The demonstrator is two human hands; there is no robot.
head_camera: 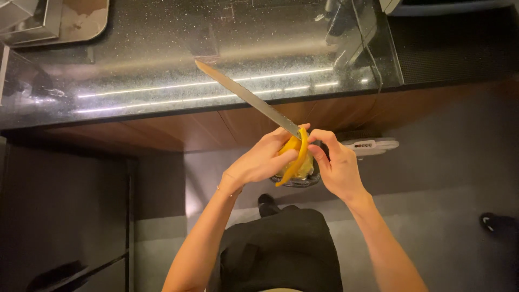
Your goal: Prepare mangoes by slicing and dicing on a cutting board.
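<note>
Peeling the yellow fruit (300, 162) goes best if the left hand (258, 161) cups it with fingers pressed together, while the right hand (336, 165), fingers closed around the handle, moves the long knife (246, 97) slowly, blade pointing away above the fruit.

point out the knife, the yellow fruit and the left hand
knife (246, 96), head view, middle of the blade
yellow fruit (296, 157), head view, the peel strip
left hand (259, 162), head view, back of the hand
</note>
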